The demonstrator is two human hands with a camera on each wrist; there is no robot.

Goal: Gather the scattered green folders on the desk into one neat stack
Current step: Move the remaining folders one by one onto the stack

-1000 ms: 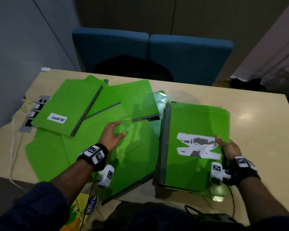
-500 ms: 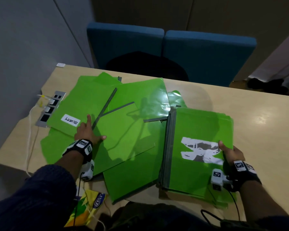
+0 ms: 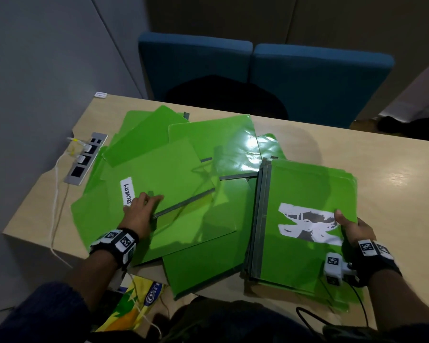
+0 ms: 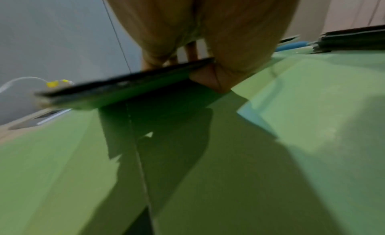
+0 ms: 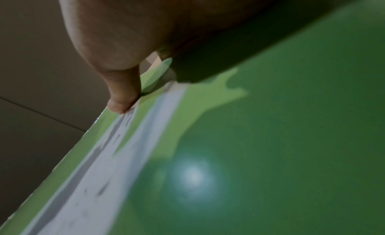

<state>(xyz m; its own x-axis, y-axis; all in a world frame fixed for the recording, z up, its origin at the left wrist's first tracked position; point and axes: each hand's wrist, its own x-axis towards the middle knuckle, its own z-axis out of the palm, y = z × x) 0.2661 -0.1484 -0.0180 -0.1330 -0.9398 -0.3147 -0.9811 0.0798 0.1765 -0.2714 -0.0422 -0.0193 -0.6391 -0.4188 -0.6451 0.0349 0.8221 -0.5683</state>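
Note:
Several green folders (image 3: 221, 147) lie overlapping across the left and middle of the desk (image 3: 396, 194). On the right sits a squared stack of green folders (image 3: 305, 253), its top one bearing a torn white label. My right hand (image 3: 351, 227) grips the stack's right edge, thumb (image 5: 121, 93) on top. My left hand (image 3: 144, 206) pinches the dark spine edge of the folder labelled SECURITY (image 3: 159, 174). In the left wrist view that folder (image 4: 125, 88) is lifted off the sheets beneath, with the thumb under its edge.
A socket strip (image 3: 86, 158) with white plugs and cables is set in the desk's left side. Two blue chairs (image 3: 258, 70) stand behind the desk. A yellow packet (image 3: 134, 305) hangs below the near edge. Bare desk lies right of the stack.
My left hand went left to the SECURITY folder, took hold of its spine edge, and drew it nearer and to the right, turning it. The right hand stayed on the stack.

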